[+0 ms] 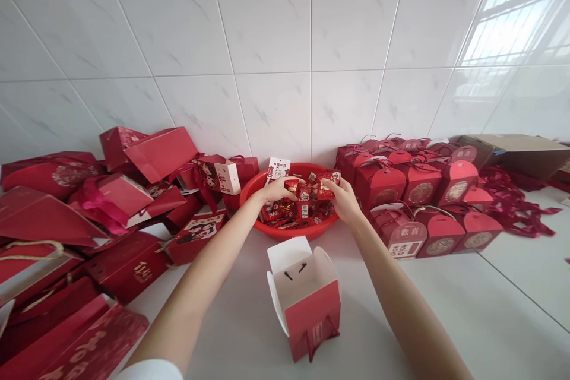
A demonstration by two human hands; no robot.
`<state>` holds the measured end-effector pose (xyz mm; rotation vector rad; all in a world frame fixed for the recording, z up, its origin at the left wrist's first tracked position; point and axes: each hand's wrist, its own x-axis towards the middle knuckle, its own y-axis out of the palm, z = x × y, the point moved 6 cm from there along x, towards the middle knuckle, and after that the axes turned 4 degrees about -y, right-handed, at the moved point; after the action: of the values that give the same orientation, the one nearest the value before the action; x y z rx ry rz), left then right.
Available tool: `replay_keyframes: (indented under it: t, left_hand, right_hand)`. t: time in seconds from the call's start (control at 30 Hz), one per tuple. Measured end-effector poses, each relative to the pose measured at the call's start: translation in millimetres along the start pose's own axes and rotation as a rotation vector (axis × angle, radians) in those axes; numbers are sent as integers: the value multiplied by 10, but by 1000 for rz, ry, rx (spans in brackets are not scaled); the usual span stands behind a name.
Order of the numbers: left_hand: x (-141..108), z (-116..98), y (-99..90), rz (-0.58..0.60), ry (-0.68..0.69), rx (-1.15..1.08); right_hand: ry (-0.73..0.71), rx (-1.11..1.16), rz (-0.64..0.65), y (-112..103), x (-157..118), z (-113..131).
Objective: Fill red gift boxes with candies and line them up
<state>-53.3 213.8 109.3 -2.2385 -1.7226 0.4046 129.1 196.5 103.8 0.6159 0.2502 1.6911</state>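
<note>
A red plastic basin (291, 233) holds several small red wrapped candies (304, 197), some with white and gold print. Both my hands are over it. On its left side, my left hand (276, 191) is closed, with a red candy packet (291, 185) between thumb and fingers. At the right rim, my right hand (344, 197) pinches another red candy packet (326, 189). In front of the basin, between my forearms, stands a red gift box (312, 314) with its white flaps open. Two dark cord ends show inside, and a dark red ribbon hangs on its front.
Red gift boxes and bags (129, 261) lie piled on the left. Rows of closed red boxes (418, 184) stand at the right, beside loose dark red ribbons (516, 205) and a cardboard box (521, 143). A tiled wall (276, 101) rises behind the grey-white tabletop (392, 344).
</note>
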Motion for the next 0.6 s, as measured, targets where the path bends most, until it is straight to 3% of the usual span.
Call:
replay_keyframes:
  t: [0.37, 0.6]
  left_hand:
    - [-1, 92, -68, -114, -66, 220]
    - [-47, 82, -12, -49, -64, 467]
  right_hand:
    - [3, -9, 25, 5, 8, -5]
    - [6, -8, 55, 11, -3, -7]
